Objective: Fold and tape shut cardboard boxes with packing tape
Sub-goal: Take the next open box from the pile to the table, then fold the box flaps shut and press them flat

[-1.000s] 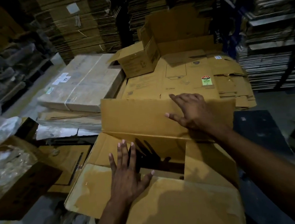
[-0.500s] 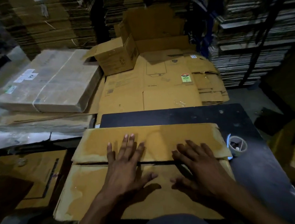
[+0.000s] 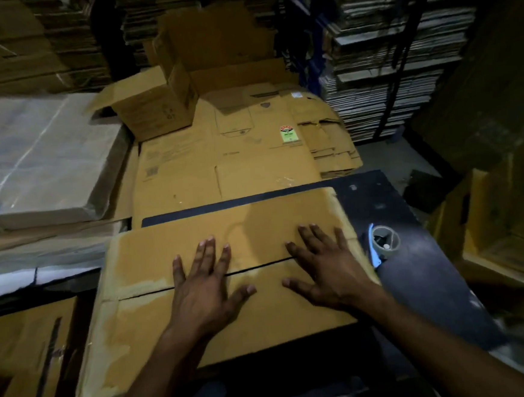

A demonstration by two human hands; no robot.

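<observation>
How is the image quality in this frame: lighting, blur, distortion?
Head view: dim, with the box under both hands the brightest area and the shelving at the edges nearly black; wide-angle bending leans the cardboard stacks inward; the tape roll and right hand look slightly smeared; the left hand is sharper.

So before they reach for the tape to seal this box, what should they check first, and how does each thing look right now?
1. Both flaps folded down flat: ok. The far flap and near flap lie level.
2. Seam closed: ok, roughly. The seam shows as a thin dark line; the flaps nearly meet.
3. Flaps held down: ok. The left hand and right hand press flat across the seam, fingers straight.
4. Tape within reach: ok. The tape roll sits on the dark table, just right of the box.
5. Tape's loose end ready to pull: cannot tell.
6. A hand free to take the tape: not ok; both are pressing.
</observation>
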